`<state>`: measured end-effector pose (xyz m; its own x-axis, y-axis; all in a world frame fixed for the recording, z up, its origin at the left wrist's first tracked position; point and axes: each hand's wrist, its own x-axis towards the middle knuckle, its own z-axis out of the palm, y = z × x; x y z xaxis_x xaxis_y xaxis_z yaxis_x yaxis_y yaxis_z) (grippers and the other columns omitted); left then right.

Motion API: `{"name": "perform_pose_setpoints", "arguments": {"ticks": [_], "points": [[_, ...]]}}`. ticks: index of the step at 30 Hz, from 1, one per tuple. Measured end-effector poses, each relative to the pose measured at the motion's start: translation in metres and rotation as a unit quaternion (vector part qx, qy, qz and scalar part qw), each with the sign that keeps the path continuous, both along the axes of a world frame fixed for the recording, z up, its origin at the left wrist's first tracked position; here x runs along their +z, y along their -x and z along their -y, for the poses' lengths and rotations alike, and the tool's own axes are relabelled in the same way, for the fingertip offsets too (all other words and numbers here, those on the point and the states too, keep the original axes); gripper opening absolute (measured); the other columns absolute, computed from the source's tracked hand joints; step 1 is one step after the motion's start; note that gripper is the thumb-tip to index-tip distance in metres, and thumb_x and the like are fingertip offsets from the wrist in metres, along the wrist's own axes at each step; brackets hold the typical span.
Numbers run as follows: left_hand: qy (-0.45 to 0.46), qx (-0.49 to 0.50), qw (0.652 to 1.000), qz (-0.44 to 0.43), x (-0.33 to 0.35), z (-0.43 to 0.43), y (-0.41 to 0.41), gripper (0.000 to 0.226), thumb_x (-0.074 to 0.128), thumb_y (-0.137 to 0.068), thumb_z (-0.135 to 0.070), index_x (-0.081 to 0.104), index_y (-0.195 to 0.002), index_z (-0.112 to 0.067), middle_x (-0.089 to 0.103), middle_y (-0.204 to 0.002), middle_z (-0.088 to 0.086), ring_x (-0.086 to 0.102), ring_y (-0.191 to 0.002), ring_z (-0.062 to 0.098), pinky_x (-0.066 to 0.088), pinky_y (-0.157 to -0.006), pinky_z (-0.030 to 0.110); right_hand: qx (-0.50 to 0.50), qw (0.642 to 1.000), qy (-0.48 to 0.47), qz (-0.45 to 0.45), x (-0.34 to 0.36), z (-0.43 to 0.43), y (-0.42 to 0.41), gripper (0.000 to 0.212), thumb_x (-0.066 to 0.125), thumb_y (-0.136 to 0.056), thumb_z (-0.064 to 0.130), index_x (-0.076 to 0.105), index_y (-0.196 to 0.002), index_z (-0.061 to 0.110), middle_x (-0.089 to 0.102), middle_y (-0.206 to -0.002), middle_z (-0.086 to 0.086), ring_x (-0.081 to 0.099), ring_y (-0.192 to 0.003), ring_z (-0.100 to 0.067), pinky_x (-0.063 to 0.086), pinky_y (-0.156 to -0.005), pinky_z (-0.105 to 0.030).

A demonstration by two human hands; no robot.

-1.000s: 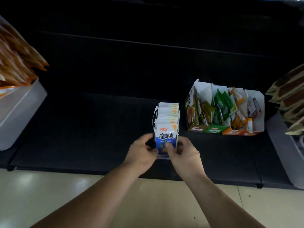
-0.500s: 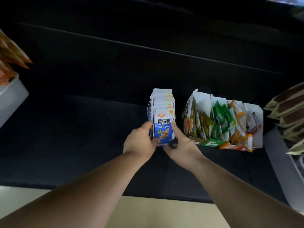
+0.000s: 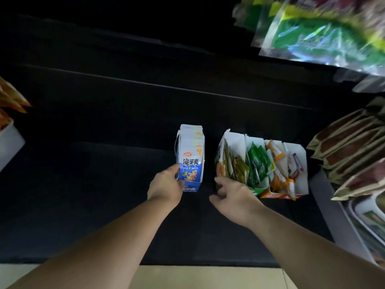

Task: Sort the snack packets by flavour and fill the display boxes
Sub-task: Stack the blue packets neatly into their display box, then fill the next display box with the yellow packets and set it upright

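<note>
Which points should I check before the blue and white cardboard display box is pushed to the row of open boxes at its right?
1. Left hand grips the blue and white cardboard display box at its left front corner: ok.
2. Right hand on that box: not ok; it is open, off the box, beside the row of open cardboard boxes.
3. Box filled with blue and white snack packets of one flavour: ok.
4. Box upright on the black shelf: ok.
5. Gap between box and row free: cannot tell, too dark.
</note>
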<state>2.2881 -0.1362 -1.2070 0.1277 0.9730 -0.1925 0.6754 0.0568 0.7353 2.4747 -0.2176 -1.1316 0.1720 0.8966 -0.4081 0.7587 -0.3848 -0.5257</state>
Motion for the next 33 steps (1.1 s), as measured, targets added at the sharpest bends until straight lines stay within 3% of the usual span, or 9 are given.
{"name": "perform_pose_setpoints", "arguments": {"ticks": [4,9,12,15,19,24,27,30,33], "points": [[-0.003,0.007,1.000,-0.012,0.002,0.004,0.009,0.047,0.059,-0.102,-0.019,0.052,-0.145,-0.036,0.075,-0.106,-0.001,0.069,-0.089,0.016,0.055,-0.064,0.029,-0.033,0.999,-0.017,-0.023,-0.009,0.018,-0.004,0.054,0.065,-0.097,0.038,0.049,-0.149,0.035,0.067,-0.124,0.007,0.064,-0.100,-0.007,0.048,-0.073,-0.018],[-0.071,-0.008,0.994,-0.079,0.011,0.024,0.010,0.026,0.055,-0.098,-0.018,0.052,-0.124,-0.021,0.065,-0.106,-0.001,0.064,-0.085,0.021,0.050,-0.063,0.033,-0.043,0.999,-0.014,-0.013,-0.009,0.016,-0.009,0.050,0.065,-0.097,0.036,0.053,-0.145,0.032,0.067,-0.114,0.008,0.065,-0.094,-0.008,0.052,-0.076,-0.023],[-0.130,-0.133,0.982,-0.040,0.014,0.043,-0.012,0.017,0.061,-0.094,-0.026,0.060,-0.111,-0.023,0.059,-0.109,-0.007,0.065,-0.092,0.022,0.052,-0.072,0.034,-0.017,0.999,-0.014,0.040,-0.008,0.018,-0.016,0.038,0.062,-0.095,0.040,0.059,-0.133,0.039,0.070,-0.110,0.010,0.068,-0.096,-0.014,0.059,-0.086,-0.035],[-0.155,-0.276,0.948,-0.039,0.018,0.052,-0.042,0.032,0.060,-0.096,-0.030,0.061,-0.128,-0.025,0.051,-0.128,-0.012,0.064,-0.106,0.021,0.056,-0.085,0.040,0.010,0.993,-0.011,0.120,-0.007,0.027,-0.032,0.032,0.057,-0.096,0.036,0.058,-0.128,0.040,0.072,-0.106,0.005,0.068,-0.098,-0.021,0.059,-0.082,-0.038],[-0.160,-0.317,0.933,-0.054,0.022,0.047,-0.074,0.049,0.060,-0.096,-0.023,0.048,-0.144,-0.028,0.047,-0.147,-0.011,0.063,-0.115,0.023,0.056,-0.090,0.042,0.027,0.988,-0.028,0.149,-0.013,0.044,-0.053,0.045,0.056,-0.097,0.034,0.050,-0.141,0.045,0.072,-0.109,0.005,0.068,-0.102,-0.021,0.058,-0.081,-0.037],[-0.121,-0.296,0.942,-0.098,0.017,0.039,-0.091,0.049,0.059,-0.099,-0.031,0.034,-0.139,-0.042,0.065,-0.126,-0.004,0.068,-0.103,0.025,0.058,-0.083,0.039,0.018,0.987,-0.049,0.151,-0.015,0.050,-0.077,0.038,0.057,-0.098,0.032,0.055,-0.135,0.040,0.072,-0.099,0.004,0.067,-0.096,-0.022,0.058,-0.079,-0.038],[-0.084,-0.275,0.955,-0.069,0.017,0.042,-0.094,0.047,0.061,-0.098,-0.031,0.035,-0.137,-0.038,0.068,-0.121,-0.002,0.068,-0.104,0.023,0.057,-0.087,0.039,0.071,0.981,-0.038,0.179,-0.014,0.053,-0.083,0.039,0.056,-0.098,0.033,0.052,-0.137,0.038,0.071,-0.101,0.004,0.066,-0.096,-0.023,0.056,-0.076,-0.036],[-0.061,-0.244,0.968,-0.011,0.018,0.053,-0.089,0.029,0.062,-0.096,-0.027,0.041,-0.117,-0.030,0.070,-0.102,-0.005,0.069,-0.091,0.017,0.058,-0.081,0.044,0.093,0.978,-0.042,0.180,-0.006,0.056,-0.079,0.040,0.055,-0.099,0.033,0.051,-0.139,0.037,0.068,-0.111,0.003,0.065,-0.103,-0.024,0.056,-0.080,-0.036],[-0.036,-0.257,0.965,-0.028,0.025,0.078,-0.069,0.021,0.060,-0.094,-0.026,0.041,-0.102,-0.031,0.065,-0.089,-0.005,0.064,-0.077,0.015,0.057,-0.075,0.046,0.131,0.977,-0.030,0.168,0.008,0.070,-0.064,0.042,0.056,-0.100,0.034,0.050,-0.142,0.035,0.060,-0.129,0.003,0.061,-0.116,-0.024,0.054,-0.089,-0.038]]}}
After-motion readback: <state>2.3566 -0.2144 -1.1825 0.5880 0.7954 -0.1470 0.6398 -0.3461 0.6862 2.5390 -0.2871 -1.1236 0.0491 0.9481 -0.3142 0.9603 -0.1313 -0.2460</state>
